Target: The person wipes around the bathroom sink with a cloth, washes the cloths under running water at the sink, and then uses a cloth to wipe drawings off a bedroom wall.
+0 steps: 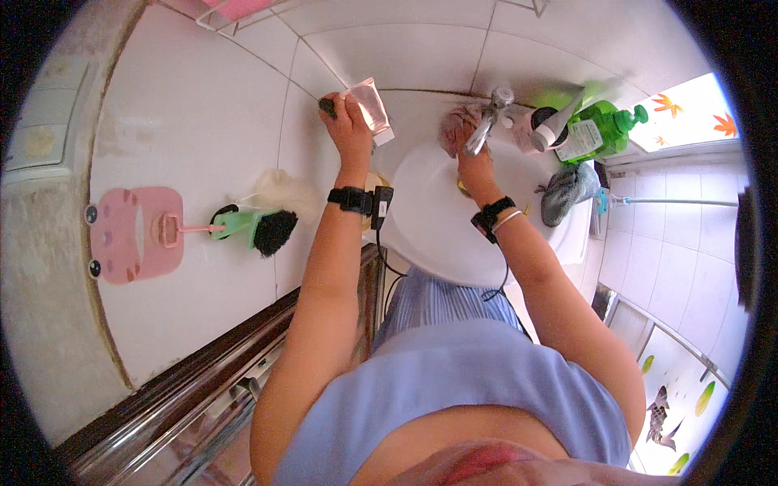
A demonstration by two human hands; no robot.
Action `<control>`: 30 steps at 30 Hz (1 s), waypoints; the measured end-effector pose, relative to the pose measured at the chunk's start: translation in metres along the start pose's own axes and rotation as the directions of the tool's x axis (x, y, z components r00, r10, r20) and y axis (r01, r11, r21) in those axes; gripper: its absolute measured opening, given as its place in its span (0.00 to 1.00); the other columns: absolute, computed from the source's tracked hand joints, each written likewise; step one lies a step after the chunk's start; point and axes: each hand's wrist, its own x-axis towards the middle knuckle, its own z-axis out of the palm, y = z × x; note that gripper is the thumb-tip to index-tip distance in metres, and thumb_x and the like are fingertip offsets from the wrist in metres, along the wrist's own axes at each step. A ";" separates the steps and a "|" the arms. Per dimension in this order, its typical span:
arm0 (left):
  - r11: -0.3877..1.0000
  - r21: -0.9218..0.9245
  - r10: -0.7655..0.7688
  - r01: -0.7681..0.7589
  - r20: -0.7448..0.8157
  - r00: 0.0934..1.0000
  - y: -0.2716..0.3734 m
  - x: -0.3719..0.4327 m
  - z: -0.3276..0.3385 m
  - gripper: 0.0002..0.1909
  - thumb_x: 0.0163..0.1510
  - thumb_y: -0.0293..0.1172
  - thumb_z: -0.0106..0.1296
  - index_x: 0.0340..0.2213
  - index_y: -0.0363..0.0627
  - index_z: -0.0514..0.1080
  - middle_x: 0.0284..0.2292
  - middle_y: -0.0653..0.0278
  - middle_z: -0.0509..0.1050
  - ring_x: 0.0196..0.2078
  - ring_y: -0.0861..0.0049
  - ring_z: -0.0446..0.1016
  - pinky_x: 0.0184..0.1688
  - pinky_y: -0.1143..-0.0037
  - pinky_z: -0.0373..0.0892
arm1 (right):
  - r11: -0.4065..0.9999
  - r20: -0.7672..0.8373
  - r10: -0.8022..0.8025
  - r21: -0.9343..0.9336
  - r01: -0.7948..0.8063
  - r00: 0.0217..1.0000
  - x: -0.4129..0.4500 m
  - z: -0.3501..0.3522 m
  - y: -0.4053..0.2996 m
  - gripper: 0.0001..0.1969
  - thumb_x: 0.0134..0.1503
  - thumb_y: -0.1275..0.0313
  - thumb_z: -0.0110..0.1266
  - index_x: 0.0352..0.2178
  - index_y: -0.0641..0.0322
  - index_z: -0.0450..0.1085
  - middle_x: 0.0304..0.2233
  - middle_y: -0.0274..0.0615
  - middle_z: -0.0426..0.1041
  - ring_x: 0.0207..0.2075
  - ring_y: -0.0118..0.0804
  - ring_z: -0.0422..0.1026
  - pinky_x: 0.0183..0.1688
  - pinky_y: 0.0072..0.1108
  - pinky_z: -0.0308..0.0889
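At the basin's far left corner, my left hand (348,127) has its fingers curled around a small dark object (328,108). Against the same hand's right side leans a shiny pink packet (372,110); whether the fingers also grip it is unclear. My right hand (477,167) reaches behind the chrome faucet (486,124) and closes on a wet, crumpled brownish-pink cloth or mesh (453,130). The faucet partly covers that hand. Beneath both arms lies the white washbasin (425,225). Something yellow (464,186) shows partly behind my right wrist.
Right of the faucet stand a grey-white squeeze tube (556,124) and a green pump bottle (598,133). A grey cloth (568,191) drapes over the basin's right rim. On the left wall hang a pink holder (137,234) and a green-backed black brush (261,231). Cables trail from both wrists.
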 end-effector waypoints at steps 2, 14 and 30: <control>0.999 0.023 -0.029 0.029 0.004 1.000 -0.014 0.010 0.009 0.14 0.56 0.33 0.36 0.37 0.31 0.61 0.36 0.45 0.61 0.37 0.53 0.59 0.43 0.63 0.56 | 0.985 0.188 0.010 -0.173 0.023 0.982 -0.004 -0.016 -0.016 0.27 0.48 0.78 0.44 0.52 0.55 0.52 0.49 0.53 0.58 0.46 0.56 0.61 0.43 0.34 0.63; 0.949 0.143 0.282 -0.280 0.012 0.959 -0.040 0.019 0.039 0.08 0.54 0.34 0.41 0.28 0.41 0.63 0.40 0.49 0.60 0.44 0.55 0.55 0.48 0.61 0.51 | 0.961 -0.140 -0.220 -0.203 0.189 0.965 -0.003 -0.016 -0.010 0.19 0.55 0.68 0.39 0.48 0.59 0.56 0.44 0.55 0.62 0.41 0.55 0.66 0.41 0.35 0.64; 0.998 -0.054 0.015 -0.012 0.054 0.998 -0.004 -0.045 0.023 0.07 0.47 0.25 0.48 0.30 0.37 0.71 0.26 0.55 0.69 0.27 0.62 0.69 0.30 0.71 0.65 | 0.945 0.036 -0.142 -0.294 0.146 0.989 -0.004 -0.019 -0.007 0.20 0.52 0.71 0.43 0.48 0.58 0.56 0.50 0.57 0.55 0.48 0.58 0.59 0.44 0.34 0.63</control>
